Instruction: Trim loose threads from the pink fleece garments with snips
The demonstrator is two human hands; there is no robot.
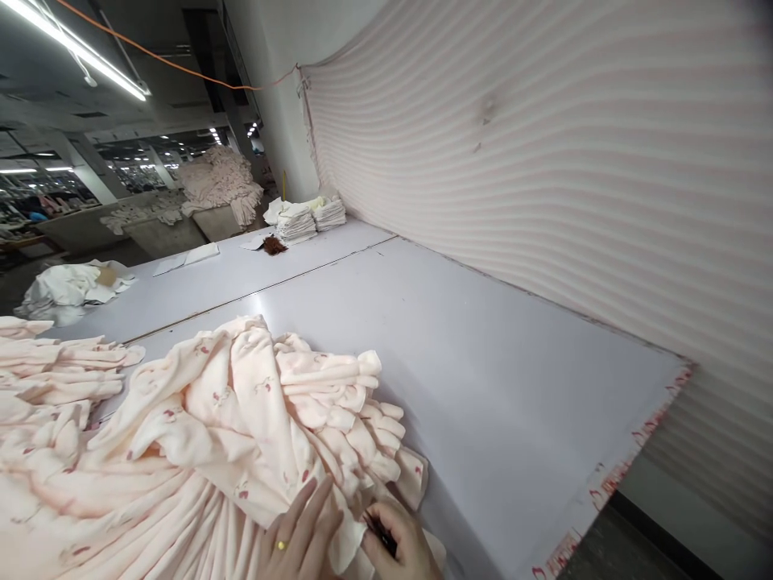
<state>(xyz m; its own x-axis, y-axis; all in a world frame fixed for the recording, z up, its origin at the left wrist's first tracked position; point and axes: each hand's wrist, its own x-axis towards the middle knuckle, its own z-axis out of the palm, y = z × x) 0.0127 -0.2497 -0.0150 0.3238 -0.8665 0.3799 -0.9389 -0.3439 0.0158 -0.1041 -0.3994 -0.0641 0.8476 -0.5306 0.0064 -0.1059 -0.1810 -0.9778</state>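
Observation:
A large heap of pale pink fleece fabric [241, 387] with small reddish printed motifs lies in folds on the table's near left. My left hand [302, 532], with a yellow ring on one finger, rests flat on the fleece, fingers stretched out. Just right of it, my right hand [402, 544] is closed around a small dark tool [382, 533]. Most of that tool is hidden by the fingers, so its kind does not show. Both hands are at the heap's lower right edge, by a loose corner of the cloth.
The pale table [483, 362] stretches right and back, with red-printed tape [649, 431] along its edge. A striped cloth [513, 161] hangs along its right side. Farther back are white fabric stacks [297, 223], a brown tuft [274, 245] and a white bundle [66, 286].

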